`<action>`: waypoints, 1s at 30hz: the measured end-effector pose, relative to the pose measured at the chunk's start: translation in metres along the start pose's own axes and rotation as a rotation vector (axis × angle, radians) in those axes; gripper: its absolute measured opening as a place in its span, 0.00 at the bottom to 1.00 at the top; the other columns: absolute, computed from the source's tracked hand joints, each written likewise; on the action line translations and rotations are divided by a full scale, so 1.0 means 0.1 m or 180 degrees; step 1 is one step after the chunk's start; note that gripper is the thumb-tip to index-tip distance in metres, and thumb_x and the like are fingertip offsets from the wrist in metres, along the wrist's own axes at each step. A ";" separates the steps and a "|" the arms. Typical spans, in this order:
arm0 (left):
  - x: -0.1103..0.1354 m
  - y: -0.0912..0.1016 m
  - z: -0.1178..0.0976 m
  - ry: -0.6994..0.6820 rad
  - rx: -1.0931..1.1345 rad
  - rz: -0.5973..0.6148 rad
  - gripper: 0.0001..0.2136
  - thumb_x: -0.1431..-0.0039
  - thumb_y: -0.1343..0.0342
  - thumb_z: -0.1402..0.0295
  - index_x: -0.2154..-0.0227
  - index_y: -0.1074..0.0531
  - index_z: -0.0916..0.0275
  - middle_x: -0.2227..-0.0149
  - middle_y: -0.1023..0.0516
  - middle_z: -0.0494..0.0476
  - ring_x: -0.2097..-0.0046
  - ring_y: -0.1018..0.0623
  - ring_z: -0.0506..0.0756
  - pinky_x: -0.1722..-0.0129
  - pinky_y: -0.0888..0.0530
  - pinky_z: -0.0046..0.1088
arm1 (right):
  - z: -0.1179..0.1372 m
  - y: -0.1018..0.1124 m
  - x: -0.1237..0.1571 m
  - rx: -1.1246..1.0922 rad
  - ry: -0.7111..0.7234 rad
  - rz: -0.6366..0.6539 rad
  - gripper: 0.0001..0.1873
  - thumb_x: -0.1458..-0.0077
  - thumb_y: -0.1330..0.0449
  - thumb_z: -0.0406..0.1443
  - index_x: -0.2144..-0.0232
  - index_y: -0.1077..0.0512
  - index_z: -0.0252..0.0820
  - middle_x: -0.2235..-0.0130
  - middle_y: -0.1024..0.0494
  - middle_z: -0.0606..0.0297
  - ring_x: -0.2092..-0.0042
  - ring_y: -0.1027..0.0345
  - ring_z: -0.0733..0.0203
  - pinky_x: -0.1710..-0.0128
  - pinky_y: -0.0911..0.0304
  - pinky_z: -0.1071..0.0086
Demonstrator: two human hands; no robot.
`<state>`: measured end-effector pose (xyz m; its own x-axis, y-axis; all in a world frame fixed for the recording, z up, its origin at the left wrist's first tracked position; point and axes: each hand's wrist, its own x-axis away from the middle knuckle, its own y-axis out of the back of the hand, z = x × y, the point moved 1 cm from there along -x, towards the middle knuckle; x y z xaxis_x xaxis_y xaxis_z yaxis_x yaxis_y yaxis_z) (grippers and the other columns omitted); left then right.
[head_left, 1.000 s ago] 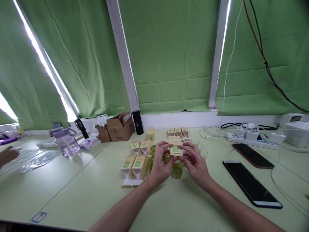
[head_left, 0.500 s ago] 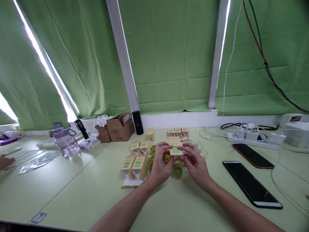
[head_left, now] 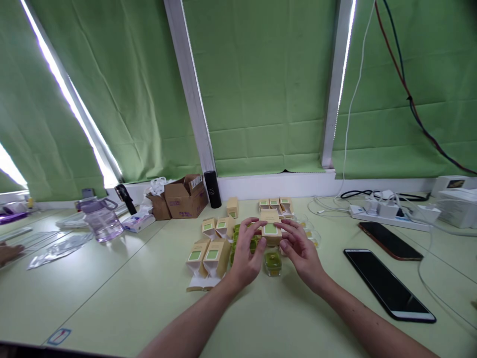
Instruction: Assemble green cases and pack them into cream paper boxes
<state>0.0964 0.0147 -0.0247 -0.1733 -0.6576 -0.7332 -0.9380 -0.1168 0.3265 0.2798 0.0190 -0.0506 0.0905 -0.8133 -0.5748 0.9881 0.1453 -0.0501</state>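
Between both hands is a small kraft cardboard box (head_left: 271,229) with a green window in its face. My left hand (head_left: 246,251) grips its left side, the thumb near the lower corner. On the right side, the fingers of my right hand (head_left: 300,248) are closed against it. Just below stands a clear square jar with green contents (head_left: 273,262). More green jars (head_left: 236,233) are partly hidden behind my left hand. To the left, two kraft boxes (head_left: 212,255) with white flaps open lie side by side, with smaller-looking ones (head_left: 224,226) behind.
Two phones (head_left: 389,283) lie at right, near a power strip (head_left: 389,217) with cables. A row of kraft boxes (head_left: 276,205) stands at the back. A purple water bottle (head_left: 100,219), a brown carton (head_left: 186,199) and a black cylinder (head_left: 212,190) are leftward. Another person's hand (head_left: 9,252) shows at far left.
My thumbs have shifted up off the box's lower edge, and the box sits slightly higher. The other person's hand at far left has moved slightly.
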 end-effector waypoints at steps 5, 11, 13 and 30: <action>0.02 -0.01 0.04 -0.0008 -0.0440 -0.0097 0.17 0.27 0.52 0.65 0.40 0.29 0.55 0.39 0.35 0.64 0.34 0.34 0.63 0.35 0.33 0.48 | 0.03 -0.03 0.02 0.0131 -0.0032 0.0125 0.22 0.34 0.39 0.49 0.40 0.27 0.58 0.28 0.44 0.60 0.25 0.52 0.46 0.32 0.40 0.51; 0.02 -0.03 0.00 -0.0204 -0.0746 -0.0146 0.22 0.29 0.48 0.65 0.34 0.33 0.54 0.38 0.33 0.65 0.34 0.33 0.65 0.35 0.33 0.52 | 0.04 -0.02 0.09 0.0810 0.0037 0.0339 0.27 0.32 0.41 0.49 0.33 0.34 0.60 0.26 0.44 0.61 0.23 0.63 0.45 0.27 0.56 0.40; 0.00 -0.03 -0.02 -0.0200 -0.0777 -0.0183 0.21 0.29 0.48 0.65 0.35 0.33 0.54 0.38 0.31 0.65 0.34 0.33 0.65 0.35 0.33 0.52 | 0.06 -0.01 0.11 0.1019 0.0111 0.0344 0.29 0.32 0.42 0.48 0.31 0.38 0.60 0.24 0.48 0.62 0.23 0.64 0.45 0.27 0.57 0.39; -0.09 0.03 0.06 0.0774 0.0011 -0.0576 0.26 0.37 0.37 0.59 0.41 0.37 0.58 0.44 0.25 0.65 0.42 0.24 0.63 0.43 0.27 0.43 | 0.19 -0.02 0.13 0.1034 0.0628 0.0436 0.22 0.29 0.47 0.41 0.35 0.33 0.54 0.37 0.24 0.62 0.29 0.42 0.48 0.27 0.50 0.43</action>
<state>0.0937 0.0249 -0.0204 0.0735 -0.7853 -0.6147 -0.9481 -0.2462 0.2012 0.2817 -0.0022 -0.0422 0.2297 -0.6704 -0.7056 0.9593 0.0334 0.2805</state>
